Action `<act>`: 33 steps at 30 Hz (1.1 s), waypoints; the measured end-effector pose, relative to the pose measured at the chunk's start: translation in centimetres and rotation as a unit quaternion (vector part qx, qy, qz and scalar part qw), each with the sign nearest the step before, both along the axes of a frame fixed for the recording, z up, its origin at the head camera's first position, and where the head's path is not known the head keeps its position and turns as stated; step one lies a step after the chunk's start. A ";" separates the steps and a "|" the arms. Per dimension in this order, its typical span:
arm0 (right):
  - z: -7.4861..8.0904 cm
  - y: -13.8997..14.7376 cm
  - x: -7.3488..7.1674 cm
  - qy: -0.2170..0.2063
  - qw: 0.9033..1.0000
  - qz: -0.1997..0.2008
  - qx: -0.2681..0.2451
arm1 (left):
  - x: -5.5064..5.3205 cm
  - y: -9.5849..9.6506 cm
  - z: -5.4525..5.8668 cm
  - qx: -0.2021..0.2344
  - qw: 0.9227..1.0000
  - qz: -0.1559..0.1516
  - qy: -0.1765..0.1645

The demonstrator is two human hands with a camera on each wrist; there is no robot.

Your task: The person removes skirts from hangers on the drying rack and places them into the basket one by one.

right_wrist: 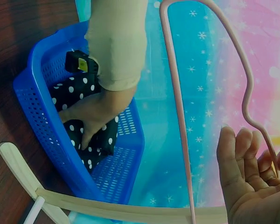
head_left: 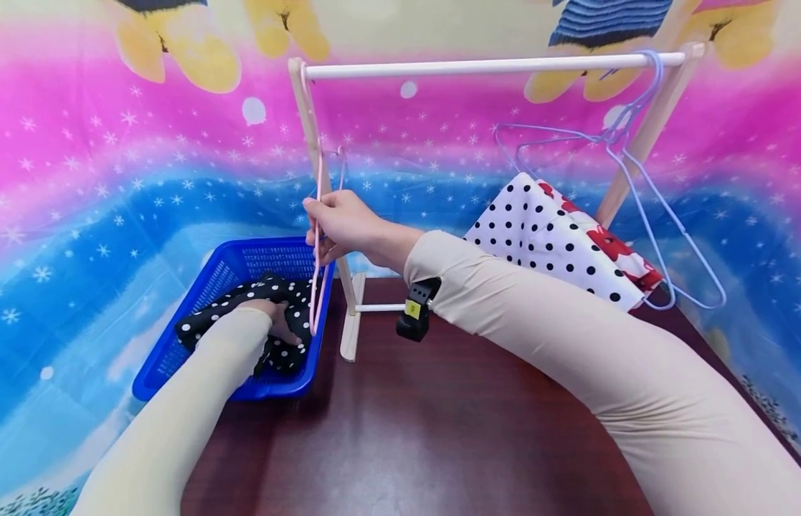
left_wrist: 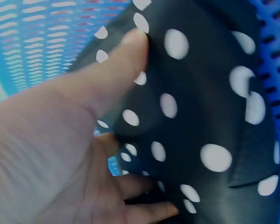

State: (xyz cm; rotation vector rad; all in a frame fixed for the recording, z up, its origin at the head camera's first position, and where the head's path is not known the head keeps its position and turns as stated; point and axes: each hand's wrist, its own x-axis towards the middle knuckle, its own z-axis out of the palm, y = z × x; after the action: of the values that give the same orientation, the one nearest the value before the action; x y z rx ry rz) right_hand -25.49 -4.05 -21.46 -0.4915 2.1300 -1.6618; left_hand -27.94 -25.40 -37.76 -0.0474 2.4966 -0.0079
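Note:
My left hand point(head_left: 277, 321) is down in the blue basket point(head_left: 174, 337), gripping a black cloth with white dots point(left_wrist: 196, 107). In the left wrist view its thumb lies along the cloth and the fingers bend in lower down, some partly hidden by folds. My right hand point(head_left: 340, 221) pinches the pink hanger point(head_left: 319, 172) along one side, between thumb and fingers. That hanger's hook is at the left end of the white rail point(head_left: 439, 69), and its lower end overlaps the basket's right rim in the head view.
A wooden rack stands on the dark table point(head_left: 439, 430), its left foot point(head_left: 352, 330) beside the basket. Blue-purple hangers point(head_left: 632, 158) hang at the rail's right end, with a black-dotted white cloth point(head_left: 536, 229) and a red-and-white cloth point(head_left: 616, 247). A printed backdrop point(head_left: 400, 143) stands behind.

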 end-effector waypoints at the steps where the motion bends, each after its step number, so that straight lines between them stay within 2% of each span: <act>1: 0.0 0.0 0.1 0.001 1.000 0.001 0.001 | 0.0 0.1 0.2 -0.004 1.000 -0.002 0.002; 5: -0.2 0.2 0.2 0.007 1.000 0.006 0.004 | -0.4 0.2 0.6 -0.008 1.000 -0.005 0.010; 8: -0.3 0.5 0.3 0.014 1.000 0.010 0.009 | -0.9 0.0 0.6 0.003 1.000 0.004 0.009; 10: -0.4 0.6 0.4 0.020 1.000 0.012 0.011 | -1.2 -0.2 0.6 0.007 1.000 -0.001 0.012; 12: -0.6 0.8 0.4 0.026 0.999 0.013 0.014 | -1.4 -0.3 0.8 0.024 1.000 -0.002 0.019; 14: -0.8 1.0 0.5 0.034 0.999 0.016 0.020 | -1.4 -0.4 1.2 0.043 0.998 -0.015 0.036; 18: -1.1 1.4 0.6 0.051 0.998 0.017 0.023 | -1.3 -0.6 1.9 0.084 0.993 -0.032 0.073; 23: -1.2 2.2 0.5 0.061 0.998 0.008 0.013 | -1.0 -0.9 2.6 0.103 0.987 -0.052 0.115; 29: -1.2 3.1 0.6 0.074 0.997 0.002 0.013 | -0.4 -1.3 3.2 0.125 0.979 -0.068 0.149; 33: -1.5 3.7 0.8 0.086 0.996 -0.020 0.010 | -0.1 -1.2 3.7 0.150 0.972 -0.071 0.168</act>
State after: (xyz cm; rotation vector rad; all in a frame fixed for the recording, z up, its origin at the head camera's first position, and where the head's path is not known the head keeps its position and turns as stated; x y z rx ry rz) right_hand -24.68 -0.30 -22.95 -0.6087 2.2904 -1.6732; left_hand -28.02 -26.64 -34.08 0.2785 2.8037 0.3445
